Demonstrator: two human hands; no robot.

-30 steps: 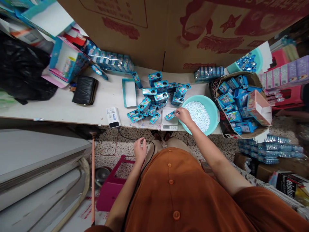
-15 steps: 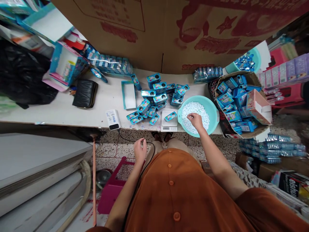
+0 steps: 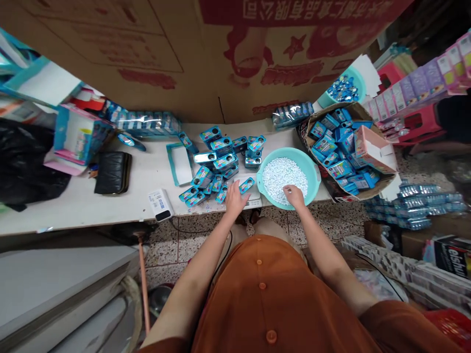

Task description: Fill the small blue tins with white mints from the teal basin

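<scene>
Soft light glints on plastic wrap [image 3: 292,115] while edges blur

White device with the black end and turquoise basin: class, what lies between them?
In the head view, going right: small blue packs, then the left hand, then the white scale bearing one blue pack.

pellet basin [image 3: 314,179]: 1 | scale [image 3: 253,202] just left of it: 1 | blue tins [image 3: 225,162] to its left: over a dozen | tray [image 3: 183,166], power bank [image 3: 159,202], wallet [image 3: 111,171] farther left: 1 each | open carton [image 3: 331,189] to its right: 1 | left hand [image 3: 235,198], right hand [image 3: 294,195]: 2
</scene>
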